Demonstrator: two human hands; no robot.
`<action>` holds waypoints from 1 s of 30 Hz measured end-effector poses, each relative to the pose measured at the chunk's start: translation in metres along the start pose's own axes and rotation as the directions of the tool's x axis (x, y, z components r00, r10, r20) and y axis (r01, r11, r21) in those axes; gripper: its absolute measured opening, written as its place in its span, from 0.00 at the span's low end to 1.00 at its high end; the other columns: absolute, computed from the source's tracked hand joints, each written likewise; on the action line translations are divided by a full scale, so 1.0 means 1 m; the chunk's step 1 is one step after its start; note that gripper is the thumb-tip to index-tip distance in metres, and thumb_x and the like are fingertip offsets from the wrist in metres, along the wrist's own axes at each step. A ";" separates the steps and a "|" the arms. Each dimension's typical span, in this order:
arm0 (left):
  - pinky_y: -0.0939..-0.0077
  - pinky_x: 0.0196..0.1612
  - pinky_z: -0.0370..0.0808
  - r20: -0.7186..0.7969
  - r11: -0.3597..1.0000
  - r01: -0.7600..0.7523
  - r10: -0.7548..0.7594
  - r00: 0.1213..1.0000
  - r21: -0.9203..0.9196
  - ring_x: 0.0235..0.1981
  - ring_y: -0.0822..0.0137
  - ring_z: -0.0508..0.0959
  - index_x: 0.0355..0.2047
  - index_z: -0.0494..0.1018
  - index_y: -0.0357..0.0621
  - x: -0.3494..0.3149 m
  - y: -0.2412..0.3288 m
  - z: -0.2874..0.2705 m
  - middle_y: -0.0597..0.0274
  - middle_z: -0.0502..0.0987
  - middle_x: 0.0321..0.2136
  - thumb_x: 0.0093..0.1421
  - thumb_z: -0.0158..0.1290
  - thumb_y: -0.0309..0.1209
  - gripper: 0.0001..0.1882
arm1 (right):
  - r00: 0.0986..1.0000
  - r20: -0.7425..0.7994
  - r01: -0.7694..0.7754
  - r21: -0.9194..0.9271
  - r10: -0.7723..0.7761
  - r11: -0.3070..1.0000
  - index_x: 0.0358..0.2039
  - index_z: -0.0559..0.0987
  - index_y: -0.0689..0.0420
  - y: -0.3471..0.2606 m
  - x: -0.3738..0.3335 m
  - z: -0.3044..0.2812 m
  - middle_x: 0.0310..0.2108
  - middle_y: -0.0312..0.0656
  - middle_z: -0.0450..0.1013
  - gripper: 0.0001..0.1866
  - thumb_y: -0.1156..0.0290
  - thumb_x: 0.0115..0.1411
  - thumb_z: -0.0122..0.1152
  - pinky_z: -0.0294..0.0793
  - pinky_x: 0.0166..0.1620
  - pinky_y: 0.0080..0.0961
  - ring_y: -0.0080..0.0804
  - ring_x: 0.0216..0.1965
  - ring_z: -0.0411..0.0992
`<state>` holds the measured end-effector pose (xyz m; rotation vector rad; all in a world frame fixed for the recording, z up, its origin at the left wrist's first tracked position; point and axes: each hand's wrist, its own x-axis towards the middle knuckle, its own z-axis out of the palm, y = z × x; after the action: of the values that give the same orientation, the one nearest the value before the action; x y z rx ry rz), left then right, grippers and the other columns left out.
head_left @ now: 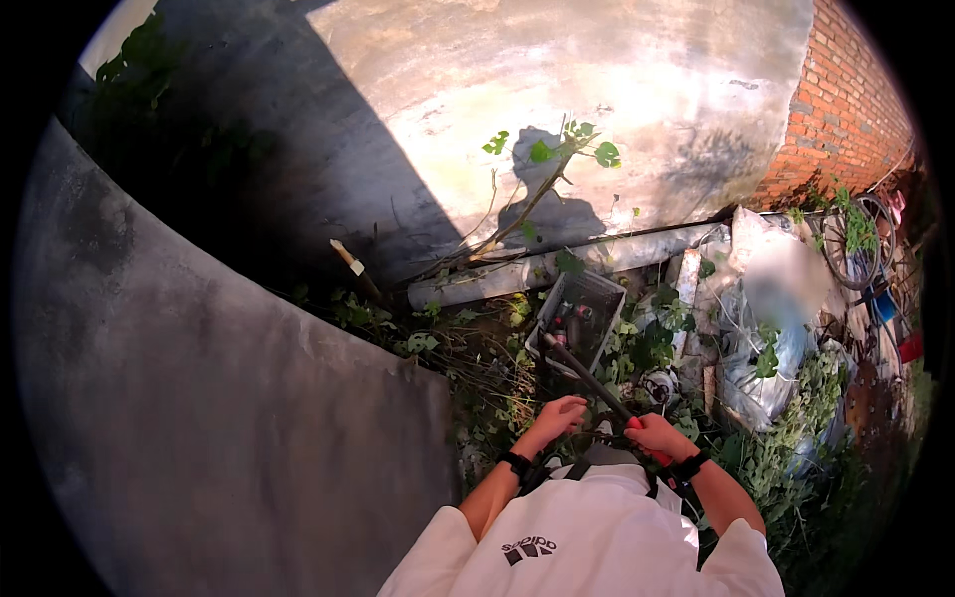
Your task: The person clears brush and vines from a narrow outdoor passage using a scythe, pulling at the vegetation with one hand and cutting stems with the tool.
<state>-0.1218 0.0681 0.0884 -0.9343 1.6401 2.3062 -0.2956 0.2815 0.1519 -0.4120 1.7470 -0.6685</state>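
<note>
Head view, items as I see them from beside the person:

- Right hand (657, 436): fingers clamped on the red grip of a long tool (591, 379); holding it at this end presumably gives reach and leverage.
- Long tool: dark shaft slanting forward and left, its far end at the near side of the crate; whether it touches, I cannot tell.
- Left hand (559, 417): fingers loosely bent, apart from the thumb, nothing seen in them; near the shaft, perhaps kept free to steady it.
- Crate (619, 303): grey, open-topped, on the weedy ground before the pipe (652, 249), small containers (572, 316) inside; its walls likely keep them together.
- Pipe: pale, lying along the foot of the plaster wall (676, 109), seemingly out of the way.
</note>
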 end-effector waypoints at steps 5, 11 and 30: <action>0.72 0.41 0.77 -0.455 0.956 0.043 0.098 0.885 0.291 0.42 0.63 0.81 0.47 0.79 0.44 -0.021 -0.158 -0.086 0.58 0.81 0.45 0.52 0.48 0.14 0.23 | 0.976 -0.048 -0.215 -0.046 0.212 0.976 0.19 0.74 0.65 0.118 0.017 -0.048 0.15 0.41 0.70 0.15 0.68 0.53 0.66 0.64 0.18 0.29 0.28 0.14 0.67; 0.68 0.46 0.77 -0.815 0.752 0.658 -0.361 0.454 0.034 0.42 0.59 0.82 0.35 0.85 0.55 -0.140 -0.224 -0.076 0.57 0.83 0.38 0.54 0.55 0.23 0.13 | 0.875 -0.132 -0.439 0.187 0.465 0.879 0.18 0.78 0.65 0.206 -0.039 -0.081 0.15 0.40 0.71 0.15 0.68 0.56 0.68 0.66 0.18 0.26 0.29 0.14 0.68; 0.79 0.31 0.74 -0.633 0.963 0.228 -0.265 0.728 -0.142 0.32 0.75 0.78 0.49 0.75 0.42 -0.120 -0.134 -0.034 0.64 0.81 0.41 0.63 0.45 0.29 0.17 | 0.615 -0.050 0.725 -0.355 -0.787 0.590 0.31 0.69 0.62 -0.197 0.085 -0.022 0.19 0.58 0.71 0.16 0.61 0.66 0.56 0.71 0.29 0.48 0.59 0.24 0.72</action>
<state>0.0495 0.1156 0.0431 -2.0078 1.5117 1.9514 -0.3537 0.0834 0.2151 -1.4234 1.8378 -1.0777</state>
